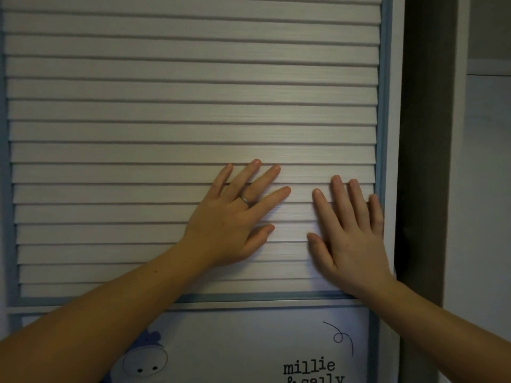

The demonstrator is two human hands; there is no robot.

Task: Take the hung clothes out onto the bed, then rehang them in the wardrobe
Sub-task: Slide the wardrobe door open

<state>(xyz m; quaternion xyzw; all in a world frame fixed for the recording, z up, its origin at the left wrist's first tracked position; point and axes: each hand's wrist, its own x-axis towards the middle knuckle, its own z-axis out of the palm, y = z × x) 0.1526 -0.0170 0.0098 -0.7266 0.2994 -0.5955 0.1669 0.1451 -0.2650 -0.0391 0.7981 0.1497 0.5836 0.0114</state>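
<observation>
The louvred wardrobe door (166, 106) fills my view, right in front of me, its pale slats running level inside a blue frame (383, 106). Below the slats sits a white panel (235, 341) printed with a cartoon figure (145, 360) and the lettering (309, 369) "millie & sally". My left hand (229, 225) lies flat on the slats, fingers (273, 199) straight and spread. My right hand (354, 244) lies flat just beside it at the door's right edge, its fingers straight and closer together. A ring (244, 200) sits on my left hand.
</observation>
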